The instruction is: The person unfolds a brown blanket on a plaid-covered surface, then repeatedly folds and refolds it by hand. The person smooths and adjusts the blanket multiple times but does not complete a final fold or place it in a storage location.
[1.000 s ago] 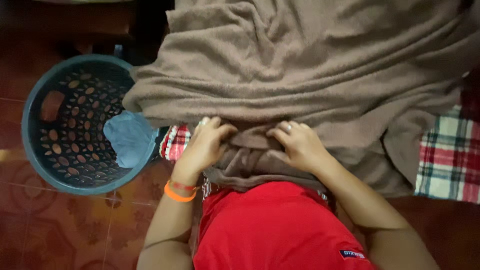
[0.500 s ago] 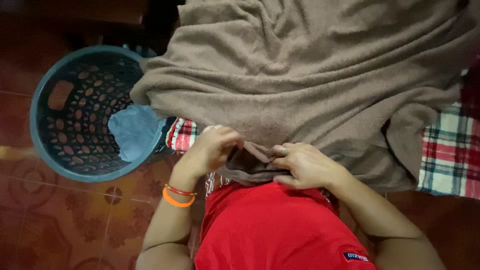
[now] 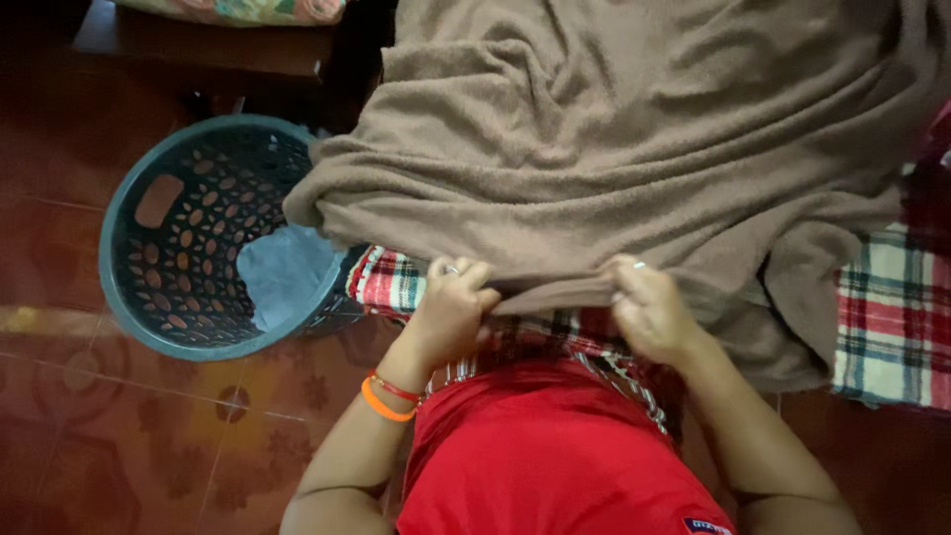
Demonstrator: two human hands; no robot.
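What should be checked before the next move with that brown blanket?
1. Left hand pinching the near edge of the brown blanket: ok.
2. Right hand pinching the same edge: ok.
3. Edge between the hands taut: ok.
4. Blanket free of creases: not ok, rumpled throughout.
5. Blanket clear of the laundry basket: not ok, a corner overhangs its rim.
6. Far edge lying flat: cannot tell, out of view.

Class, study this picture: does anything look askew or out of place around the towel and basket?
Yes. The brown towel lies rumpled, its left corner drooping over the laundry basket rim. The left hand and right hand pinch its near edge.
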